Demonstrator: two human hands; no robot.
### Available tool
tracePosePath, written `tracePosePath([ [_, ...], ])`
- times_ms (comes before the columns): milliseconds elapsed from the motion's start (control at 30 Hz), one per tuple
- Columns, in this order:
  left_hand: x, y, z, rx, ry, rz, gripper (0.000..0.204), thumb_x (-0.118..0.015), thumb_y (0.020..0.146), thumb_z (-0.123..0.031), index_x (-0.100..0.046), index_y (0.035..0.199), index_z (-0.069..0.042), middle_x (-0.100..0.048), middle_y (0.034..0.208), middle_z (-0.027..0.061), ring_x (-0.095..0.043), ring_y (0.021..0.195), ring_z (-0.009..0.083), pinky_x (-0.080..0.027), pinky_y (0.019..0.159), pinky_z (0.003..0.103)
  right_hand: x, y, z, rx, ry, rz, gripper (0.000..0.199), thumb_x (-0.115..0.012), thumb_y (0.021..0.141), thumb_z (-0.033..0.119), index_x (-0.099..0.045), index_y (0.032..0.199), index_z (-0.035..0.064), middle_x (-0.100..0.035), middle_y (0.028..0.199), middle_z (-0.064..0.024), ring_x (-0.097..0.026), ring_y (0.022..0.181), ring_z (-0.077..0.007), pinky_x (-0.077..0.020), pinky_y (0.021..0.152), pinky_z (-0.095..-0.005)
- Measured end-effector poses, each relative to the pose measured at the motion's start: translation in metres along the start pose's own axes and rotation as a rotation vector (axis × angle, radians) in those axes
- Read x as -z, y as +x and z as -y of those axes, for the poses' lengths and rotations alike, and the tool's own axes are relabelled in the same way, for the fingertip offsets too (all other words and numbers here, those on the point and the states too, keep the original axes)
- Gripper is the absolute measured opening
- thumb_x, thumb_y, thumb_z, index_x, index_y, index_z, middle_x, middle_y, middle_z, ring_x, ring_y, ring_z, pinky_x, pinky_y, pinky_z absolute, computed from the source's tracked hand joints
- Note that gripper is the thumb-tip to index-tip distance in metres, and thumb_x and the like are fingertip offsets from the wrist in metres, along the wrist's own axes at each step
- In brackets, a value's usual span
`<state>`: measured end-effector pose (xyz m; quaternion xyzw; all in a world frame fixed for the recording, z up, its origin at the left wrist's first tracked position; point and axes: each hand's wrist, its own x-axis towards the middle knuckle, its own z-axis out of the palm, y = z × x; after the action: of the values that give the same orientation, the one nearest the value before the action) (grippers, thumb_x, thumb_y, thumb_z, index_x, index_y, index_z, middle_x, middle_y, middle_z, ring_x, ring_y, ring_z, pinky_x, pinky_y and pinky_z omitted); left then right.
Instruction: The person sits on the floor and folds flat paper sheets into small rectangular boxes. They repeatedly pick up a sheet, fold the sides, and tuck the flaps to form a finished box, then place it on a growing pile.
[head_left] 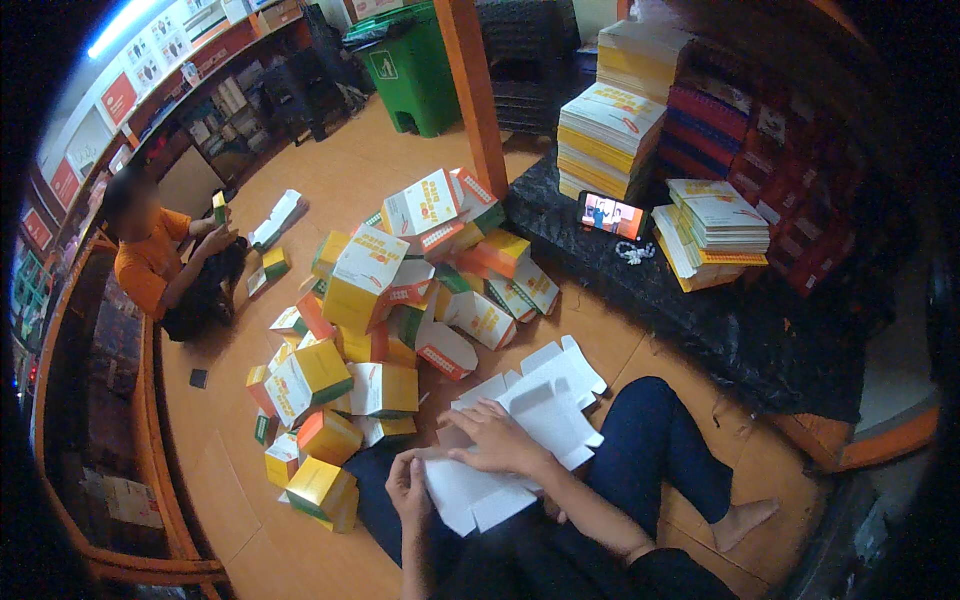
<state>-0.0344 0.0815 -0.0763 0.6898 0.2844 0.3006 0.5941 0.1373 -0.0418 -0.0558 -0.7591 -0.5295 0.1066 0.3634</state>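
Observation:
An unfolded carton blank (545,400), white side up with cut flaps along its edges, lies across my lap. At its near left edge my left hand (408,488) grips the card between thumb and fingers. My right hand (490,437) rests on the blank's white face with its fingers stretched out, holding nothing. Just beyond and to the left is a heap of folded boxes in yellow, white, orange and green; a yellow-and-white box (365,275) sits high in it. Another yellow box (320,487) stands on the floor left of my knee.
A person in an orange shirt (150,255) sits at the left, holding a small box. At the right, stacks of flat cartons (610,130) and a propped phone (610,215) stand on a black-covered platform (740,340). An orange post (475,100) and a green bin (415,75) are behind the heap.

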Motion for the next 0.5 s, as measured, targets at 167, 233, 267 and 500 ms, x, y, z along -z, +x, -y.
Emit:
tracePosePath([
  [167,0.010,-0.003,-0.030,-0.082,0.009,0.142,0.014,-0.054,0.098,-0.002,-0.066,0.105,0.001,-0.068,0.098,0.0034,-0.062,0.089,0.0105,-0.048,0.081,0.024,0.006,-0.002,-0.009,0.008,0.154,0.022,0.034,-0.067,0.089,0.026,-0.062,0.118,0.0076,-0.066,0.114,-0.0136,-0.057,0.116,-0.0355,-0.0421,0.101,-0.0477],
  [233,0.011,-0.004,-0.039,-0.123,0.131,0.199,0.016,-0.057,0.093,0.002,-0.067,0.106,0.000,-0.068,0.088,0.0032,-0.058,0.072,0.0063,-0.045,0.065,0.021,0.003,-0.003,-0.002,0.036,0.051,-0.043,0.030,-0.067,0.087,0.022,-0.061,0.113,0.0080,-0.065,0.112,-0.0129,-0.058,0.113,-0.0351,-0.0453,0.095,-0.0493],
  [267,0.011,-0.004,-0.043,-0.190,0.248,0.208,0.017,-0.058,0.092,0.003,-0.067,0.106,-0.001,-0.068,0.085,0.0031,-0.057,0.068,0.0055,-0.044,0.061,0.021,0.002,-0.003,0.003,0.094,0.046,-0.068,0.029,-0.067,0.085,0.020,-0.061,0.111,0.0075,-0.064,0.109,-0.0124,-0.059,0.110,-0.0344,-0.0463,0.093,-0.0483],
  [500,-0.006,-0.002,-0.084,-0.218,0.445,0.007,0.014,-0.064,0.089,0.003,-0.065,0.102,-0.003,-0.061,0.071,0.0050,-0.053,0.058,0.0086,-0.043,0.055,0.023,0.005,-0.006,0.041,0.309,0.036,-0.251,0.026,-0.070,0.075,0.012,-0.065,0.101,0.0077,-0.060,0.090,-0.0048,-0.061,0.092,-0.0270,-0.0481,0.080,-0.0419],
])
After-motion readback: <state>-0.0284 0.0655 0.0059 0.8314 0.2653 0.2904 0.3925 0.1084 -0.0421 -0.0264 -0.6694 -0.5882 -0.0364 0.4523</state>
